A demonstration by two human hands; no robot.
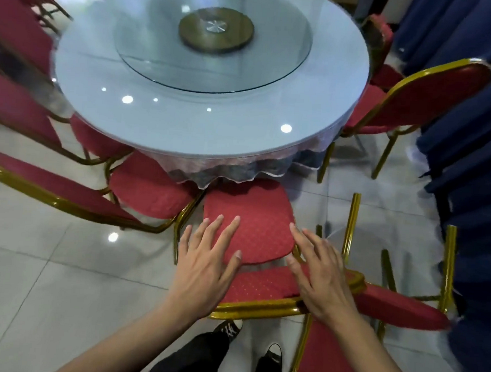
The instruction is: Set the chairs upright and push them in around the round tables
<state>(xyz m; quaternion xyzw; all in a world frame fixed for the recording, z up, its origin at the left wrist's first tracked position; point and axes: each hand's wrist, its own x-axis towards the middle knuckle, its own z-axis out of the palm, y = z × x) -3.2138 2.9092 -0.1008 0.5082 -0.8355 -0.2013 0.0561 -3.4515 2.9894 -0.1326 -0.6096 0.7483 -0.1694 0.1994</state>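
Left hand (205,265) and right hand (322,276) spread flat above upright chair (253,223) backrest

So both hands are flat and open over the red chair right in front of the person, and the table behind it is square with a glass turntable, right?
Not quite: the table is round, not square, as the head view shows. The rest holds: the left hand and right hand are open over the red chair, and a glass turntable sits on the table.

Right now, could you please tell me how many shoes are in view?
2: left shoe below the chair back, right shoe beside it, both partly hidden by trousers.
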